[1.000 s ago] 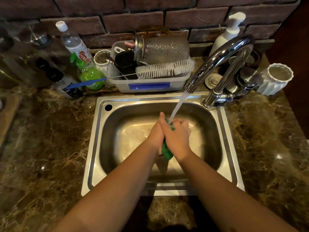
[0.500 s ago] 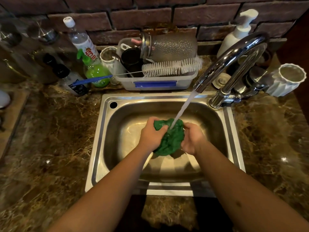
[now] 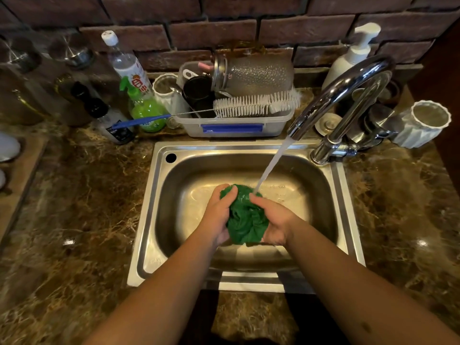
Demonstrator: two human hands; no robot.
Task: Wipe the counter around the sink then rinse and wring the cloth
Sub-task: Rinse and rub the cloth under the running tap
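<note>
Rinsing is the step in progress: the green cloth is being held bunched over the middle of the sink, and the water stream from the faucet is landing on its upper right edge. The left hand is cupping the cloth from the left with the thumb pressing into the top folds; the right hand is closing around it from the right and below. Both hands are curled on the fabric, not spread flat.

The cloth is behaving as a soft, limp wad, folding wherever the fingers are pressing. Judging by the soaking, it is likely gaining weight and turning slick. For wringing, the 2 hands would best be gripping opposite ends of the roll, leaving fabric between them to twist, and keeping it low over the basin so runoff is missing the counter.
</note>
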